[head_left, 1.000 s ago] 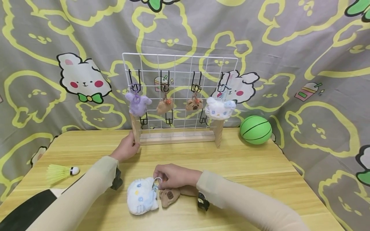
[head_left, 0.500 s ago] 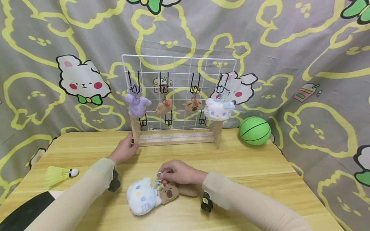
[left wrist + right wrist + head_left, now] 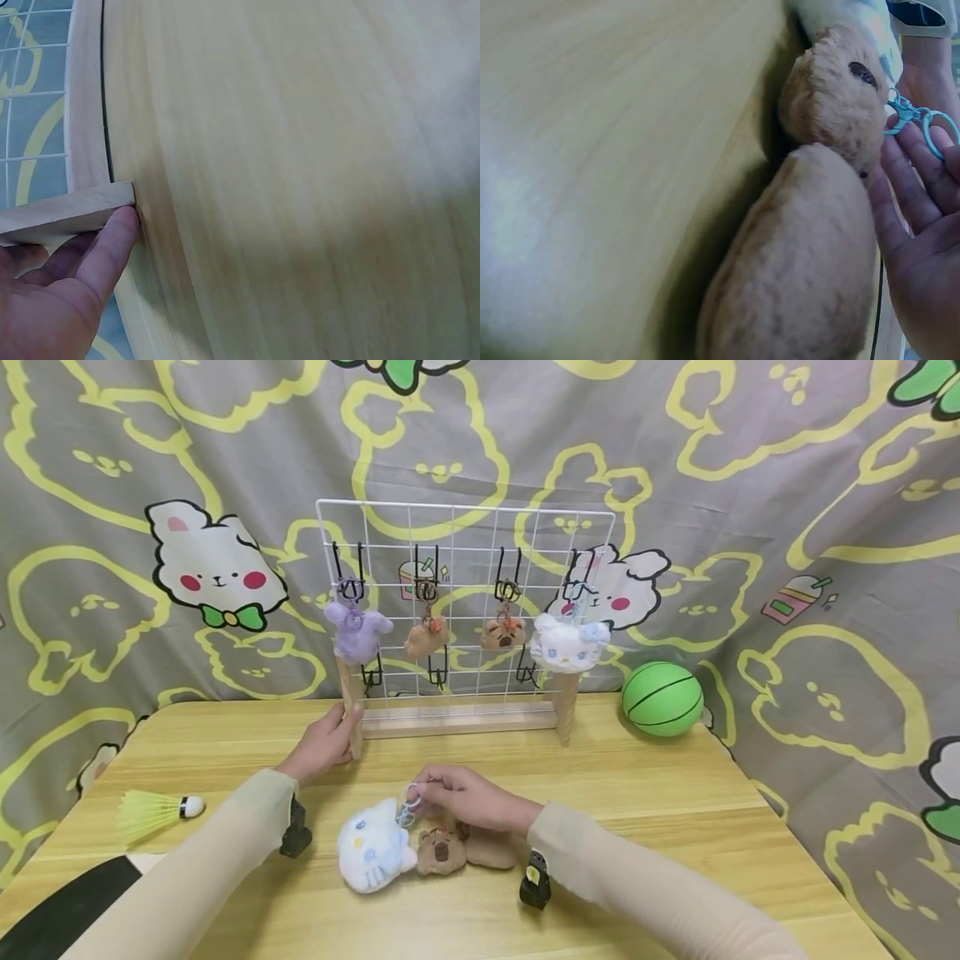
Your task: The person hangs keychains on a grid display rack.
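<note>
White-and-blue plush cat keychain [image 3: 369, 847]: in front of white wire-grid rack [image 3: 459, 722] on wooden feet. Right hand [image 3: 471, 799] pinches its pale-blue metal-looking ring [image 3: 928, 136]; left hand [image 3: 322, 745] grips rack's left wooden post [image 3: 349, 681]. Plush likely light, soft, squashy; ring probably stiff, best hold.

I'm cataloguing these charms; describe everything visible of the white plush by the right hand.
The white plush is a fuzzy, catlike head with blue eyes, yellow nose and blue whisker marks. It's turned sideways, ears toward the right hand, which pinches its blue ring. A brown plush is beside it; contact with the table is unclear.
</note>
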Available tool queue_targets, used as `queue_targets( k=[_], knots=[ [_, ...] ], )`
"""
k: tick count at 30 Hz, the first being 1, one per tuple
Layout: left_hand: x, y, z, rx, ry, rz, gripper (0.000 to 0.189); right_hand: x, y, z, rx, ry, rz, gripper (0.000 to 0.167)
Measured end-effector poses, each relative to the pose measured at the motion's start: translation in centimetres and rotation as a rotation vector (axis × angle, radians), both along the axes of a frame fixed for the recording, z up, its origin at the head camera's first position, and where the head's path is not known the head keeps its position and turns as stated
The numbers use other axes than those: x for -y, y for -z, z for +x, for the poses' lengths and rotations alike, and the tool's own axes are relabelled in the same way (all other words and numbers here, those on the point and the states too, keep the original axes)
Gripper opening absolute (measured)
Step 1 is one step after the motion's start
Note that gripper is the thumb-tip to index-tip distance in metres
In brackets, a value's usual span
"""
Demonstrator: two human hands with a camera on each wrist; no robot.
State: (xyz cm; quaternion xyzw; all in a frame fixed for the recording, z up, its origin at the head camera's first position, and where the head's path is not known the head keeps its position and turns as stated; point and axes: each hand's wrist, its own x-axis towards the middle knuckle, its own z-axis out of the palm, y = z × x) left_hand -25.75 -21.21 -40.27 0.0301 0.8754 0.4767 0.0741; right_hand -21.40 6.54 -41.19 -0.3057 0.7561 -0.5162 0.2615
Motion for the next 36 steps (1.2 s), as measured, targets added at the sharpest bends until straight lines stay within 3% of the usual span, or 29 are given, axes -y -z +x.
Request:
queue_targets(
  k=[5,11,15,24,36],
  knots=[
    [0.1,-0.3,0.2,0.048,0.007,0.034,0.092,0.7,-0.5,-0.6,0.075,0.064,-0.118,0.030],
    [0.2,-0.2,-0.1,0.082,-0.006,0.071,0.094,1.6,-1.2,-2.0,0.159,0.193,-0.236,0.031],
    [0.4,-0.3,-0.3,0.115,-0.026,0.098,0.096,2.4,-2.0,-2.8,0.170,0.236,-0.285,0.032],
    [0.4,-0.5,-0.6,0.144,-0.053,0.152,0.091,4.3,-3.7,-4.0,0.057,0.317,-0.267,0.030],
    [0.2,-0.6,-0.9,0.153,-0.064,0.179,0.092,6.7,-5.2,-5.1,-0.162,0.352,-0.227,0.026]
  ],
)
